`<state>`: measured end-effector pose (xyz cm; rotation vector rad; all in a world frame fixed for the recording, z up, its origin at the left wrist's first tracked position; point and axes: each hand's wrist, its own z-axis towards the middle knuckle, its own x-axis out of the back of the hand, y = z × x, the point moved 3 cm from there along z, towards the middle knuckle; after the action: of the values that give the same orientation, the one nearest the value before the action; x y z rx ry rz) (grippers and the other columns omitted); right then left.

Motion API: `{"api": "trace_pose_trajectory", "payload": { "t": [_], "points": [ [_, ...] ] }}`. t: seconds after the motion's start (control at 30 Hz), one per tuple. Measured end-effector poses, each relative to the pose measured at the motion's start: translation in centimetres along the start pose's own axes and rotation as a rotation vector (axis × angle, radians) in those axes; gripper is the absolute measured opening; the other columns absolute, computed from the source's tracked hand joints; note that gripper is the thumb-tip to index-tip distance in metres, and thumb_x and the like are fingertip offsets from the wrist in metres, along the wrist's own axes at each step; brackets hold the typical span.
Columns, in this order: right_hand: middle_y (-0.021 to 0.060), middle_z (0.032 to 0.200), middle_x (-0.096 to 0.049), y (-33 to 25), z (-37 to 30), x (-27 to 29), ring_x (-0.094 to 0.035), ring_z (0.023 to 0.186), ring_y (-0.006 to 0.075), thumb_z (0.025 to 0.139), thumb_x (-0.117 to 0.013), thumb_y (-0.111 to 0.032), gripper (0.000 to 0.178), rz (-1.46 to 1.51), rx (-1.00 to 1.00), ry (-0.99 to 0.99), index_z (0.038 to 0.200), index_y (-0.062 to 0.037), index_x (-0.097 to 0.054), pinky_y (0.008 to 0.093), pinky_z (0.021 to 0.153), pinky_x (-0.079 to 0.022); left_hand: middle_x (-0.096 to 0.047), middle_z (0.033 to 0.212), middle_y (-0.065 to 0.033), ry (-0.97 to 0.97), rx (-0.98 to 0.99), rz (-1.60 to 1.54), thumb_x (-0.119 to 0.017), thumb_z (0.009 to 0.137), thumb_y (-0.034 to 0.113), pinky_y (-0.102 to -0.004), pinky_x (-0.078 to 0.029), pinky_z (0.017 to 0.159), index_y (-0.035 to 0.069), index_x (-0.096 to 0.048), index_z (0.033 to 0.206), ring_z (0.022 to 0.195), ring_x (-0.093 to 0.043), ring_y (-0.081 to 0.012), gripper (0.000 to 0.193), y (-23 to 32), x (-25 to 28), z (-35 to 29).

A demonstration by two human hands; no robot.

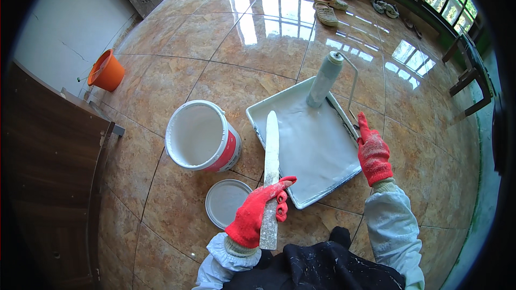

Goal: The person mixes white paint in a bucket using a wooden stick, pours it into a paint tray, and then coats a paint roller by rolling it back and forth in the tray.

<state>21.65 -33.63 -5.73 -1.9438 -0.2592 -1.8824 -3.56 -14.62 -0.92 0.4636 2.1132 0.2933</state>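
My left hand (255, 212), in a red glove, is closed around a flat, paint-coated stick (272, 150). The stick's far end reaches up over the near left side of a white paint tray (254, 111). White paint (312, 150) covers the tray's floor. A paint roller (325, 80) stands tilted in the tray's far corner, its sleeve wet with paint. My right hand (374, 154), also red-gloved, is closed at the tray's right edge, where the roller's wire frame leads; the handle is mostly hidden in it, and the index finger points forward.
Left of the tray stands an open paint bucket (230, 150), its round lid (226, 201) lying nearer me. An orange bucket (109, 72) sits by the wall. Dark wooden furniture (54, 182) fills the left side. Clogs (326, 13) and other shoes lie far back; a stool (473, 78) stands right.
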Motion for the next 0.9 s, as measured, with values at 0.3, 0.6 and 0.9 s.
{"api": "trace_pose_trajectory", "payload": {
  "t": [0.3, 0.6, 0.9],
  "points": [
    [0.0165, 0.091, -0.058, -2.8, -0.2, -0.8, -0.061, 0.076, 0.0340, 0.086, -0.056, -0.006, 0.074, -0.072, 0.098, -0.052, 0.147, -0.0333, -0.025, 0.0440, 0.069, -0.049, -0.050, 0.078, 0.0007, 0.005, 0.038, -0.020, -0.047, 0.097, 0.019, -0.0212, -0.039, 0.054, -0.006, -0.043, 0.131, 0.061, -0.046, -0.0070, 0.042, -0.3, -0.2, -0.9],
    [0.0160, 0.089, -0.058, -3.8, -2.1, -0.2, -0.061, 0.077, 0.0344, 0.085, -0.057, -0.005, 0.072, 0.064, 0.244, -0.072, 0.145, -0.0326, -0.030, 0.0443, 0.068, -0.050, -0.051, 0.078, 0.0000, 0.039, 0.024, 0.017, -0.048, 0.097, 0.020, -0.0218, -0.039, 0.055, -0.006, -0.046, 0.125, 0.061, -0.047, -0.0080, 0.039, -0.9, 0.5, -1.3],
    [0.0092, 0.085, -0.059, -1.1, -1.4, 1.1, -0.062, 0.074, 0.0283, 0.083, -0.052, -0.002, 0.073, -0.079, 0.200, -0.038, 0.145, -0.0342, -0.030, 0.0421, 0.067, -0.051, -0.050, 0.077, 0.0015, 0.003, 0.068, -0.014, -0.048, 0.097, 0.020, -0.0217, -0.039, 0.054, -0.005, -0.043, 0.131, 0.061, -0.046, -0.0073, 0.043, -1.0, 0.0, -1.7]
  ]
}}
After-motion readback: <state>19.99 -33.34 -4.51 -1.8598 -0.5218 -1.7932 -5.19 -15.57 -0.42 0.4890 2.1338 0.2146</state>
